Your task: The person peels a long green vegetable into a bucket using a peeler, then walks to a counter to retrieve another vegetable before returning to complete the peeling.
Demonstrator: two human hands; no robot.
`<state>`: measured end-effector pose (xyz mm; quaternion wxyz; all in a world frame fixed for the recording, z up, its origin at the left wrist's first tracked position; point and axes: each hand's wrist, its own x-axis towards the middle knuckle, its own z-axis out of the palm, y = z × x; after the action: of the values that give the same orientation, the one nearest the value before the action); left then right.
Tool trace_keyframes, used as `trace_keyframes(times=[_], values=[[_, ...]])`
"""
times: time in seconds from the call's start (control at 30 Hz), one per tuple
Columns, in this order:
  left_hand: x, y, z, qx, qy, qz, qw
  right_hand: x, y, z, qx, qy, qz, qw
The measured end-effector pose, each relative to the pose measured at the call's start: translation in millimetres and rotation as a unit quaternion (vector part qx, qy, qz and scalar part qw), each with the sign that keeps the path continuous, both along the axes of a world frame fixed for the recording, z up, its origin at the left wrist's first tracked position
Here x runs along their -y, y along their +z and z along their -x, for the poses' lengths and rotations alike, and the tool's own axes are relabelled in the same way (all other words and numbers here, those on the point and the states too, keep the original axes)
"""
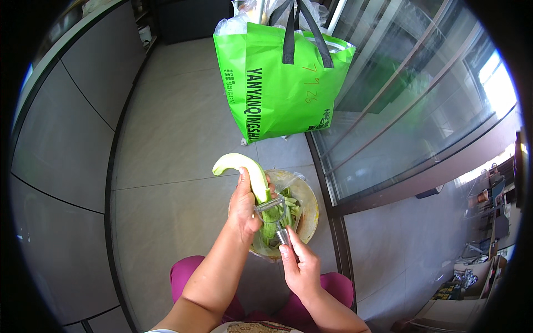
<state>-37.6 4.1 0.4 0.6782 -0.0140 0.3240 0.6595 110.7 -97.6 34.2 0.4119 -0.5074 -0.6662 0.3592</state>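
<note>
My left hand (243, 206) grips a long curved green vegetable (245, 164), perhaps a gourd or zucchini. Its upper, bent end is peeled pale, while green skin covers the part near my palm. In my right hand (297, 260) is the handle of a metal Y-shaped peeler (270, 205). The peeler's blade lies across the vegetable at the border between pale flesh and green skin. Below both hands stands a round bin (310, 212) lined with clear plastic. Green peelings (293, 208) lie inside it, partly hidden by my hands and the vegetable.
A large green shopping bag (287, 91) with dark handles and printed writing stands beyond the bin, plastic bags at its top. Grey cabinets (62, 137) run along the left. A sliding glass door (395, 104) and its dark floor track (339, 237) are on the right. Tiled floor (166, 216) lies between.
</note>
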Motion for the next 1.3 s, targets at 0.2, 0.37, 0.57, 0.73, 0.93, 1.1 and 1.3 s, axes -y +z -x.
trace_keyframes(times=[0.2,0.37,0.57,0.73,0.93,1.1,1.3], values=[[-2,2,-6,0.057,-0.022,-0.035,0.998,3,4,-4,0.000,-0.005,-0.018,1.000],[-6,8,3,0.075,-0.013,0.004,0.997,19,0,-12,0.017,0.001,0.006,1.000],[-19,9,32,0.137,0.056,-0.027,0.989,43,-26,-35,0.002,-0.025,0.087,0.996],[-7,37,15,0.038,0.052,-0.005,0.998,26,-18,-30,-0.138,-0.074,0.162,0.974],[8,15,-26,-0.033,0.035,-0.052,0.998,-38,-21,8,-0.138,-0.082,0.069,0.985],[13,21,-13,-0.084,0.068,-0.095,0.990,-39,-7,2,-0.313,-0.062,0.294,0.901],[14,11,-10,-0.251,0.072,-0.168,0.951,-39,-8,2,-0.335,-0.086,0.384,0.856]])
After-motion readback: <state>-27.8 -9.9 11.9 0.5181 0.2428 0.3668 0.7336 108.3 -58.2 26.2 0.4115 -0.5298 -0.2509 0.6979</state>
